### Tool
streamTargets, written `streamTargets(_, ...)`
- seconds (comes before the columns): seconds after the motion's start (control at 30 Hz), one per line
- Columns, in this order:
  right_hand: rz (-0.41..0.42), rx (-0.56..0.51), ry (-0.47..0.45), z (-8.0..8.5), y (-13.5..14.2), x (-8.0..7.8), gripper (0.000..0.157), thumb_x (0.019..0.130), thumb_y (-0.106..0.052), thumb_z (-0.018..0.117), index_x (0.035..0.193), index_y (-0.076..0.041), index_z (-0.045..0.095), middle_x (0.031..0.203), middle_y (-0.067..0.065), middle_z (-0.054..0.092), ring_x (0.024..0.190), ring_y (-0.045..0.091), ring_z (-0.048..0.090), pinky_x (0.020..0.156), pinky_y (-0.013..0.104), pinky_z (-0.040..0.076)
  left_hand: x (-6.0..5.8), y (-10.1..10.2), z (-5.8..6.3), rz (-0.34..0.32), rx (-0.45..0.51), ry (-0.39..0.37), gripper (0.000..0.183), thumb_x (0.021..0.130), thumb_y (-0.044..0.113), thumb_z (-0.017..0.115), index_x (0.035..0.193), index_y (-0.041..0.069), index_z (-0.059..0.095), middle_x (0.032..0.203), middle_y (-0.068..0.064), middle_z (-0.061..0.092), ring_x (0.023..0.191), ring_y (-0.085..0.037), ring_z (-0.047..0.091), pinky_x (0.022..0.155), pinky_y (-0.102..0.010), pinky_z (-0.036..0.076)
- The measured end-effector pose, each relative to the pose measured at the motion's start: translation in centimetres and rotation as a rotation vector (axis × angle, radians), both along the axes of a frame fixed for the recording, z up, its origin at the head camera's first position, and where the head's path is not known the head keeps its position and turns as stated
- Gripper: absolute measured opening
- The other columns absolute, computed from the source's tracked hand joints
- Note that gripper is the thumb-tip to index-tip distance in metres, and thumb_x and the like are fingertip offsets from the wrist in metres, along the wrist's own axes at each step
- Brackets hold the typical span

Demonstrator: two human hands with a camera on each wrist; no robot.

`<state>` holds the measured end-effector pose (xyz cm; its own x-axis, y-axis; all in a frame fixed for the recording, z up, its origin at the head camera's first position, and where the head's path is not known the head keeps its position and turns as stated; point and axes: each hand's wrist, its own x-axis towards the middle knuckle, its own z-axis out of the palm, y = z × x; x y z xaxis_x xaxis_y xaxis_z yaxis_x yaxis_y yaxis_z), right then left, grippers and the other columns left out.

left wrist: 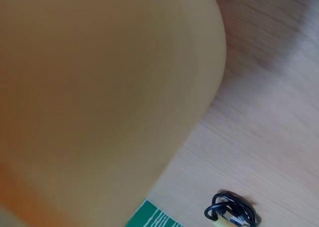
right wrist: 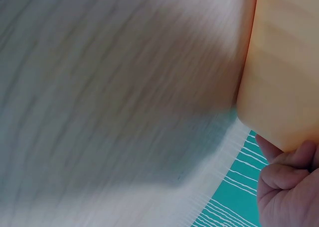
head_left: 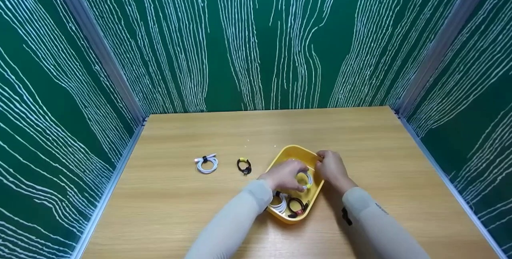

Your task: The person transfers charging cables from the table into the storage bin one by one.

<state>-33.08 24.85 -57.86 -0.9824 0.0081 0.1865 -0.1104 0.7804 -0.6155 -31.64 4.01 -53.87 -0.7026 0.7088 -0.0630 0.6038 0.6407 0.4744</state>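
A yellow plastic bin [head_left: 288, 153] sits on the table. My left hand [head_left: 285, 175] reaches into it, with thumb and fingers around a coiled white cable [head_left: 309, 179] with a yellow tie. My right hand [head_left: 333, 169] grips the bin's right rim; in the right wrist view its curled fingers [right wrist: 284, 177] pinch the edge. Closer to me in the bin lie another white cable coil [head_left: 281, 205], partly hidden by my left hand, and a black cable coil [head_left: 295, 207] with a red tie. The bin's wall [left wrist: 109, 87] fills much of the left wrist view.
Left of the bin lies a small black cable coil [head_left: 244, 167] with a yellow tie. Farther left is a white cable coil [head_left: 207, 165] with a black tie. Green panels [head_left: 272, 51] with white lines enclose the wooden table [head_left: 168, 211] at the back and sides.
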Motion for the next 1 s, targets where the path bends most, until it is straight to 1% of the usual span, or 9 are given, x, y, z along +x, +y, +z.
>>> streamTargets(0.1,-0.003,-0.003,-0.003,0.0,-0.1,0.0,0.023,0.086,0.006,0.062,0.1,0.004,0.08,0.09,0.019,0.077,0.078,0.029,0.065,0.069,0.038,0.054,0.1,0.2,-0.2,0.009,-0.021,-0.003,0.065,0.084,0.026,0.094,0.142,0.011,0.07,0.143,-0.001,0.073,0.136,-0.018,0.065,0.12,-0.027,0.047)
streamTargets(0.3,-0.005,0.0,-0.003,0.0,0.1,0.0,0.023,0.086,0.006,0.061,0.1,0.004,0.08,0.09,0.019,0.076,0.079,0.03,0.065,0.07,0.039,0.054,0.4,0.7,-0.5,-0.003,-0.043,0.005,0.062,0.083,0.024,0.093,0.14,0.012,0.07,0.141,-0.001,0.073,0.132,-0.018,0.066,0.119,-0.027,0.048)
streamTargets(0.47,-0.003,0.006,0.005,-0.1,0.2,0.0,0.022,0.085,0.006,0.062,0.098,0.003,0.08,0.088,0.018,0.076,0.078,0.03,0.064,0.07,0.04,0.053,0.5,1.1,-0.7,-0.016,-0.047,0.028,0.058,0.083,0.025,0.093,0.135,0.013,0.073,0.133,-0.002,0.073,0.124,-0.016,0.066,0.113,-0.024,0.05)
streamTargets(0.7,-0.004,0.002,-0.012,0.0,0.2,0.1,0.024,0.086,0.005,0.061,0.101,0.003,0.08,0.088,0.018,0.077,0.074,0.028,0.063,0.067,0.038,0.053,0.6,1.5,-1.2,-0.041,-0.072,0.056,0.05,0.084,0.027,0.089,0.131,0.016,0.076,0.128,0.0,0.073,0.116,-0.011,0.065,0.106,-0.021,0.051)
streamTargets(0.87,-0.01,-0.008,-0.014,0.0,0.1,0.2,0.024,0.086,0.005,0.062,0.102,0.004,0.08,0.09,0.019,0.077,0.077,0.029,0.064,0.069,0.039,0.054,0.6,1.7,-1.5,-0.047,-0.074,0.058,0.049,0.083,0.026,0.091,0.127,0.015,0.076,0.124,-0.001,0.073,0.11,-0.011,0.065,0.102,-0.021,0.053)
streamTargets(1.0,-0.013,-0.006,-0.018,0.0,0.1,0.2,0.026,0.086,0.006,0.062,0.104,0.005,0.08,0.094,0.021,0.078,0.078,0.03,0.065,0.07,0.041,0.056,0.6,1.7,-1.6,-0.054,-0.07,0.058,0.049,0.082,0.026,0.092,0.126,0.014,0.076,0.124,-0.001,0.074,0.111,-0.011,0.065,0.102,-0.02,0.052)
